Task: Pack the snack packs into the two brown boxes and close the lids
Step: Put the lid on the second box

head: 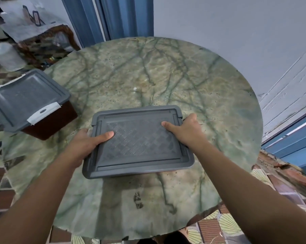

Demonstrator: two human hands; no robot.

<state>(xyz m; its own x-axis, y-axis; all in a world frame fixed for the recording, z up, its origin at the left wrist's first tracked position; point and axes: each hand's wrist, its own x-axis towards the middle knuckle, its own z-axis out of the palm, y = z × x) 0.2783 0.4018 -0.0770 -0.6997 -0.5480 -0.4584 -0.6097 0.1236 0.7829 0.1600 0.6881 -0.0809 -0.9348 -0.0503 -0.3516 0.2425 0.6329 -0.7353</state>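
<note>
- The left hand point(84, 141) grips the left edge of a grey lid point(138, 141), thumb lying on top, fingers curled under the rim.
- The right hand point(185, 131) grips the lid's right edge the same way, thumb on the patterned top.
- Both forearms reach forward from the lower corners and converge on the lid.
- The lid sits flat in the middle of the round green marble table point(166, 76); whatever is beneath it is hidden.
- A brown box point(50, 120) with its own grey lid shut stands at the table's left edge, well apart; its contents cannot be seen.
</note>
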